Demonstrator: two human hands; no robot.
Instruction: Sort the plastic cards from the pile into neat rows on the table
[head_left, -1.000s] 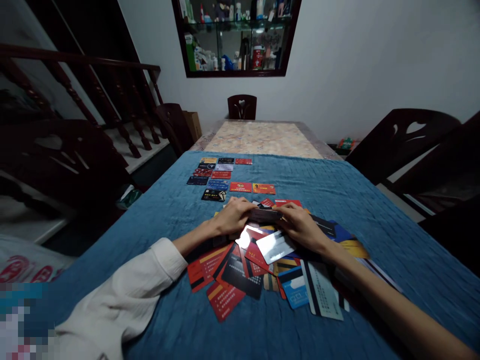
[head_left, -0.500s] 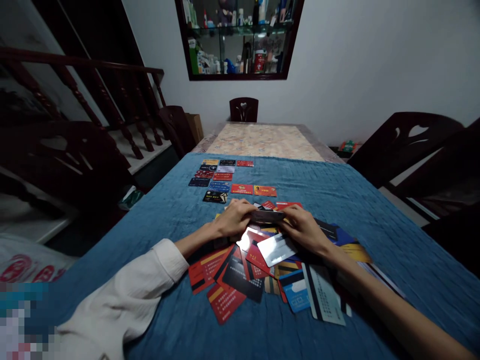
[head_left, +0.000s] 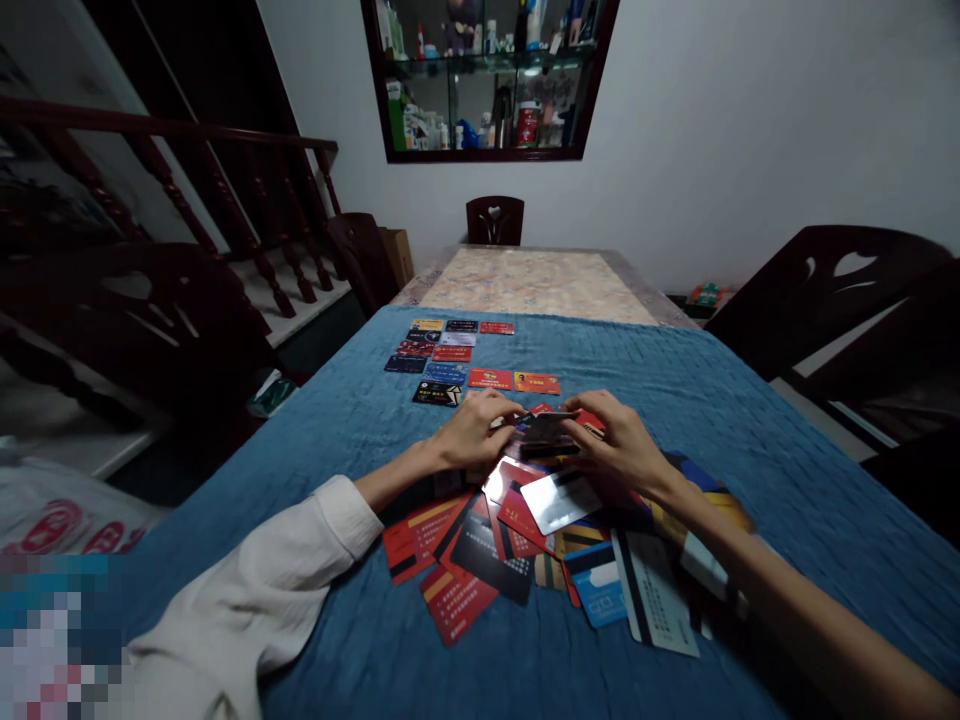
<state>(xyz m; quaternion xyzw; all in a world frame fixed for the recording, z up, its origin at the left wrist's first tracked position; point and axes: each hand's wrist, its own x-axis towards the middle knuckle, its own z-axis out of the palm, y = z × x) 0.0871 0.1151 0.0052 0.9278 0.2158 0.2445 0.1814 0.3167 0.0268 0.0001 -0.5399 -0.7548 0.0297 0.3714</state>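
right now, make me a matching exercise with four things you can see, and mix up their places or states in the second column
Column one:
1. right hand
2. silver card
3. blue cloth
4. glass-shelved cabinet

Column two:
A. set into the wall
B. covering the near part of the table
C. holding a dark card
D. glinting, lying partly over a red card

Pairs: 1-C, 2-D, 3-B, 4-A

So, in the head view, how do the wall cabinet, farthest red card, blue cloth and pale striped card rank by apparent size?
1. Blue cloth
2. Wall cabinet
3. Pale striped card
4. Farthest red card
The pale one lies nearer the camera, so real card sizes stay unsure.
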